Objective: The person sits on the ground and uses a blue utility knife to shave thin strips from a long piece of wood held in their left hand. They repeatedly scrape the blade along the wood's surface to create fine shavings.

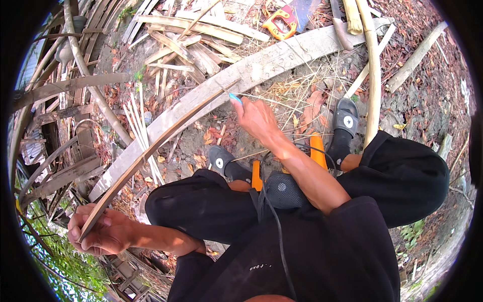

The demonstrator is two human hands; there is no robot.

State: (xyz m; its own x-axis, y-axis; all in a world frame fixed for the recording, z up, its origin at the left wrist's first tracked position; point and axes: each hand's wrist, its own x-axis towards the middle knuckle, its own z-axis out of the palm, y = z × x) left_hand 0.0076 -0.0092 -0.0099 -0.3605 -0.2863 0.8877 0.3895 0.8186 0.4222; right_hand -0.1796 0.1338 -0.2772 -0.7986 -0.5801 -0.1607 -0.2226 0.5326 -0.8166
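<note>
Left hand: fingers clamped on near end of strip. Strip: lengthwise over plank, near end past plank's left end. Right hand: closed round blue handle, near strip's far tip. Plank: bare stretch toward right end; saw beyond far edge.

Saw w/ orange-red hndl lying top ctr. Wood scraps sitting in messy pile L of it. Pale pole running down R of ctr; log lying farther R. Thin white sticks lying close tog. L of ctr. Dry leaves littering gnd. Old boards crowding far L; green foliage showing btm L.
</note>
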